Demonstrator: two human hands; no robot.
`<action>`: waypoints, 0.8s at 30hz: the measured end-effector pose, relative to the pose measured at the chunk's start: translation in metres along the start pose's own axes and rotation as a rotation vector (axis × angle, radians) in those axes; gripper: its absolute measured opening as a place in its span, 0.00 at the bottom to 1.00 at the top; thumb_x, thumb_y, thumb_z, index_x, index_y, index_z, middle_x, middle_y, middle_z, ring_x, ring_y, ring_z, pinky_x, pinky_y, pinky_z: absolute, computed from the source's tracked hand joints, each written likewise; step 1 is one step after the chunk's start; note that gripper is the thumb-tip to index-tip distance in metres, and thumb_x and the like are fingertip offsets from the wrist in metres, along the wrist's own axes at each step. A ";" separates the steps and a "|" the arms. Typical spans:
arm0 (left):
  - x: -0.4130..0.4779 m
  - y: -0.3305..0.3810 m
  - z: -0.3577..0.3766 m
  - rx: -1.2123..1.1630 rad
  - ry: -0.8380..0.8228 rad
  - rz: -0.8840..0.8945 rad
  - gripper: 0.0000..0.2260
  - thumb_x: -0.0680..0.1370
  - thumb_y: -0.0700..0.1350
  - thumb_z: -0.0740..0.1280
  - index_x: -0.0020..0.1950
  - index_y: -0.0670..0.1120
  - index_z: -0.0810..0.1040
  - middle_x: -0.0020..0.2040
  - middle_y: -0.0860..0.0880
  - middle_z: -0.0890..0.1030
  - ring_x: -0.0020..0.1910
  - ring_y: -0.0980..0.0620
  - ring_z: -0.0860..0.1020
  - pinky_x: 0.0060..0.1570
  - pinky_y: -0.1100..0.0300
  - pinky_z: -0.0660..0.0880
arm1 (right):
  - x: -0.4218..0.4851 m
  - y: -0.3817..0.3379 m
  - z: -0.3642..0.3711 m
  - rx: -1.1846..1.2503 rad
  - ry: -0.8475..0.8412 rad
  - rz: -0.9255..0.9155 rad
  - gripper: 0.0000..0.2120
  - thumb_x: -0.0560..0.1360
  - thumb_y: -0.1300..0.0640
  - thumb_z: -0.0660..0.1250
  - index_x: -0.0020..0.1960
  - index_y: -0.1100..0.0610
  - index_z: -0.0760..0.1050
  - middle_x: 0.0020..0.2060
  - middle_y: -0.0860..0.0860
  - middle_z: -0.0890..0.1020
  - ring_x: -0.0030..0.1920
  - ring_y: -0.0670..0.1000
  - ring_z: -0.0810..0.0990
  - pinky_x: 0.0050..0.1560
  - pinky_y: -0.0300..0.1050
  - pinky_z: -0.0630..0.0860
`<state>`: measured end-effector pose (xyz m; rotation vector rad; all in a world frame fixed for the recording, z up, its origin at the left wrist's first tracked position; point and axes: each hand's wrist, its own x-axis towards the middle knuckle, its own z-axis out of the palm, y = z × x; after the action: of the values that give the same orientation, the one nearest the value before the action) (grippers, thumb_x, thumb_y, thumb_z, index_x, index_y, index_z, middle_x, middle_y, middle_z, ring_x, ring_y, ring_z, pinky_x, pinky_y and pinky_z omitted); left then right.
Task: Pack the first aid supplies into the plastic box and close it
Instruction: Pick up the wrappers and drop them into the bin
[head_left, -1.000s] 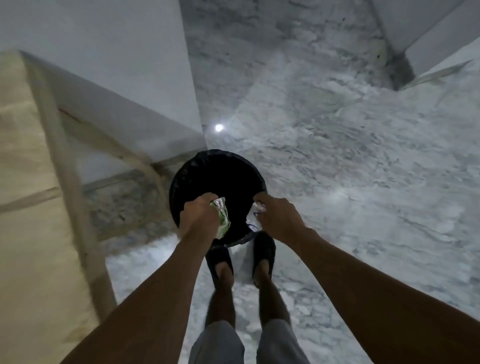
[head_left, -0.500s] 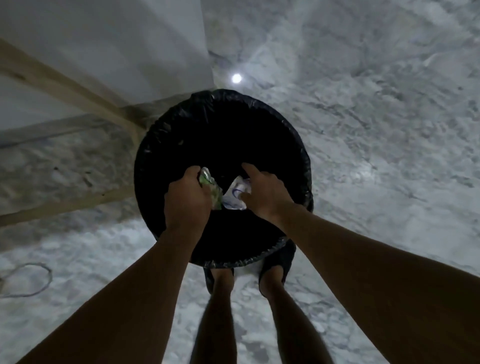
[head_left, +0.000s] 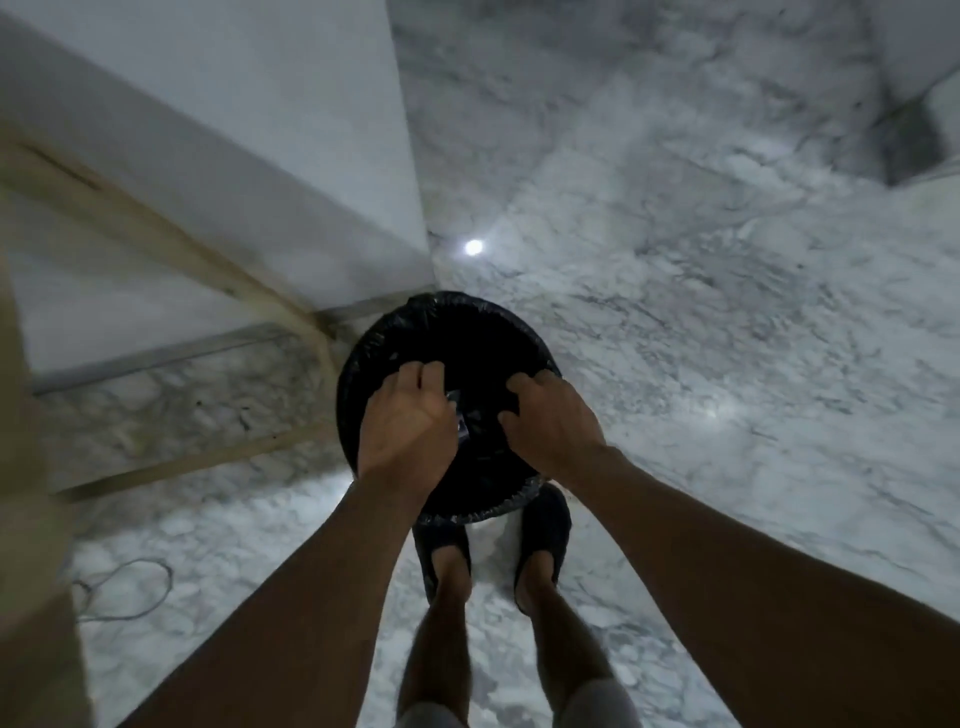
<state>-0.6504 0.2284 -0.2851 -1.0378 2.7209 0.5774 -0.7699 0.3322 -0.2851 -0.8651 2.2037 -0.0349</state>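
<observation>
Both of my hands hover over a round bin (head_left: 470, 306) lined with a black bag, which stands on the floor in front of my feet. My left hand (head_left: 405, 423) is over the bin's left half, its fingers loosely spread. Right beside its thumb a small scrap of wrapper (head_left: 460, 423) shows against the dark inside of the bin. Over the right half is my right hand (head_left: 550, 423), fingers curled downward and nothing visible in them. The plastic box and the first aid supplies are out of view.
The floor is grey-white marble (head_left: 701, 338). A white wall corner (head_left: 322, 171) stands just behind the bin. A wooden frame (head_left: 171, 244) runs along the left, and a loop of cable (head_left: 130, 587) lies on the floor at lower left. My feet in dark slippers (head_left: 543, 525) touch the bin's near side.
The green wrapper in my left hand and the white one in my right have left the hands. Both hands have opened over the bin, and the camera has pulled back.
</observation>
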 end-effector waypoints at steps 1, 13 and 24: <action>-0.004 0.009 -0.024 0.006 0.044 0.032 0.19 0.73 0.41 0.71 0.62 0.36 0.76 0.55 0.36 0.79 0.51 0.34 0.79 0.49 0.45 0.76 | -0.017 -0.009 -0.019 0.003 0.038 -0.006 0.21 0.81 0.51 0.63 0.72 0.57 0.68 0.65 0.59 0.72 0.67 0.61 0.71 0.61 0.53 0.74; -0.125 0.076 -0.292 0.269 0.600 0.195 0.17 0.73 0.44 0.71 0.59 0.38 0.77 0.52 0.41 0.81 0.51 0.41 0.80 0.54 0.48 0.75 | -0.239 -0.107 -0.210 -0.157 0.622 -0.307 0.25 0.83 0.47 0.59 0.75 0.59 0.65 0.71 0.59 0.68 0.71 0.59 0.67 0.66 0.52 0.71; -0.364 0.064 -0.357 0.284 0.841 -0.120 0.15 0.73 0.48 0.67 0.55 0.40 0.78 0.48 0.41 0.80 0.45 0.38 0.79 0.44 0.48 0.76 | -0.427 -0.155 -0.198 -0.233 0.775 -0.649 0.24 0.82 0.45 0.58 0.72 0.58 0.66 0.69 0.57 0.70 0.68 0.58 0.69 0.61 0.50 0.72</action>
<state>-0.4315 0.3436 0.1654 -1.6130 3.2145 -0.3611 -0.6046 0.4204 0.1731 -1.9200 2.5202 -0.5072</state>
